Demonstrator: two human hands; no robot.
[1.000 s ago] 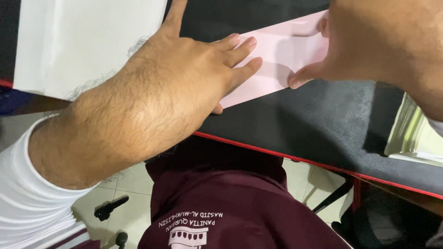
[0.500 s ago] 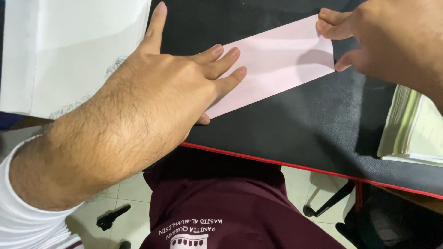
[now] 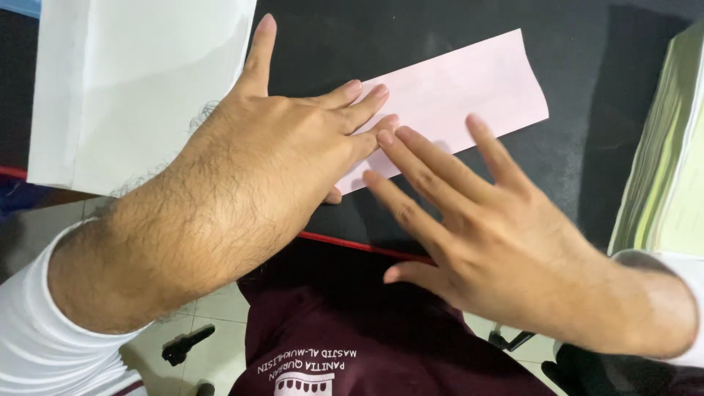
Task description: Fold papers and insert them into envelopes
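1. A folded strip of pink paper (image 3: 455,95) lies flat on the black desk mat (image 3: 572,161), slanted, its near end just inside the red front edge (image 3: 352,243).
2. The near end of the strip is pinned by the left hand (image 3: 293,154): fingers extended and close together, palm down, nothing clamped.
3. The right hand (image 3: 477,227) is held flat with fingers spread, the fingertips (image 3: 386,138) laid on the strip just beside those of the left; nothing is gripped.
4. The strip is judged light, thin and limp. It is easily creased or torn and is likely to slide on the mat unless pressed.
5. A hold is best taken at the free far end or along a long edge, pinched lightly.
6. A large white sheet (image 3: 139,81) lies at the left, just beside the left thumb.
7. A stack of pale papers (image 3: 671,169) stands at the right, well apart from the strip.
8. The far end is unobstructed; the near end is covered by both hands.
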